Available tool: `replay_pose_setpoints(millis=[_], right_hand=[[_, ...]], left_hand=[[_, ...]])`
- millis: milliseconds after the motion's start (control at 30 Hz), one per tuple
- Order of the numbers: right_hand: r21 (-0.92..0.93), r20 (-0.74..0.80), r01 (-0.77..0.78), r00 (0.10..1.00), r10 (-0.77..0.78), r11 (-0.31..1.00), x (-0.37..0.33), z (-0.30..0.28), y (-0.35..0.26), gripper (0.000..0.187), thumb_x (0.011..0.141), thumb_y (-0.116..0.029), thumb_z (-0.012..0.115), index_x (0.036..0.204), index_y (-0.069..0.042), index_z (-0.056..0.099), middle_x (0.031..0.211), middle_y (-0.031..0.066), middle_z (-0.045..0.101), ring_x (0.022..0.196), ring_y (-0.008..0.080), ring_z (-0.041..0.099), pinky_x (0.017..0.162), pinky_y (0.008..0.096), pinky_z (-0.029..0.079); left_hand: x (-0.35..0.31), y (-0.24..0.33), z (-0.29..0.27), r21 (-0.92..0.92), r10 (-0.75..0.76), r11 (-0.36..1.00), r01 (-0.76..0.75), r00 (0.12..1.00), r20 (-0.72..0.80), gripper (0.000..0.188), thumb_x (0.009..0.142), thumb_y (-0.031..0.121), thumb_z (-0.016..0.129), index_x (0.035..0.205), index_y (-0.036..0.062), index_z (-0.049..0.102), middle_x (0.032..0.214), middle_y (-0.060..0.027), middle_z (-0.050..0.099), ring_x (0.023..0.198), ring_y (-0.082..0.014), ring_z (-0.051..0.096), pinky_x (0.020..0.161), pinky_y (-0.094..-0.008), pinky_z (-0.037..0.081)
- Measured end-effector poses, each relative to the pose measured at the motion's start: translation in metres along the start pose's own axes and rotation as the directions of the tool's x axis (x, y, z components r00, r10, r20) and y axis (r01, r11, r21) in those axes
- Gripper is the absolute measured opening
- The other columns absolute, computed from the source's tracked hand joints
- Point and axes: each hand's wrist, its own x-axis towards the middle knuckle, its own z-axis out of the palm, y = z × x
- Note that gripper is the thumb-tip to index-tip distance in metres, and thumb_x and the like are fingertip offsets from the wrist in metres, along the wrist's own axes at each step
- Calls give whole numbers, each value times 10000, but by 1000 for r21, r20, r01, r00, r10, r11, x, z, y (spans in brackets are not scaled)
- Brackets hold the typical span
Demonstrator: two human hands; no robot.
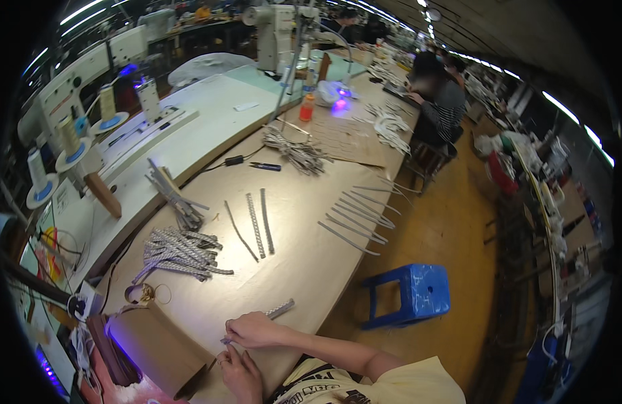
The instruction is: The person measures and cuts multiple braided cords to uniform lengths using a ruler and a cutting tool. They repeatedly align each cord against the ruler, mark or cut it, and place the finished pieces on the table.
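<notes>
My right hand [255,330] pinches a narrow grey patterned strip [277,310] that lies on the tan worktable [304,262] near its front edge. My left hand [240,370] rests just below it, fingers bent at the strip's near end. A heap of similar grey strips [179,252] lies to the left. Three single strips [255,224] sit side by side in the middle of the table.
A row of thin strips [358,212] is laid out near the right edge, another heap [297,153] farther back. A brown cardboard piece [159,347] lies by my left hand. A blue plastic stool [410,294] stands on the floor at right. A person [435,101] sits farther along the table. Thread cones [68,135] stand at left.
</notes>
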Motion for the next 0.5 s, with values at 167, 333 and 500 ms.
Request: replay_pose_setpoints(millis=[167,333,500], right_hand=[[16,-10,0,1000,0,1000,-5,-2,-3,336,942,-377,568,966,-58,672,845,158,705,822,364,681,718,474,526],[23,-17,-19,1000,19,1000,-4,-4,-3,340,944,-399,572,985,-76,672,843,144,707,840,352,681,738,457,524],[38,-15,-29,999,29,999,-3,-5,-1,329,941,-405,575,993,-96,672,844,136,708,839,349,683,748,459,525]], left_hand=[[0,-2,1,13,50,999,-50,998,-35,465,880,136,636,1306,-32,553,1070,-206,525,869,-377,590,720,-457,495],[3,5,-2,7,-22,1000,22,1000,20,463,877,147,641,1294,-33,551,1056,-206,535,869,-367,596,718,-452,496],[2,6,-1,-7,-34,999,34,999,18,453,880,157,642,1284,-29,553,1059,-203,539,880,-368,603,720,-452,502]])
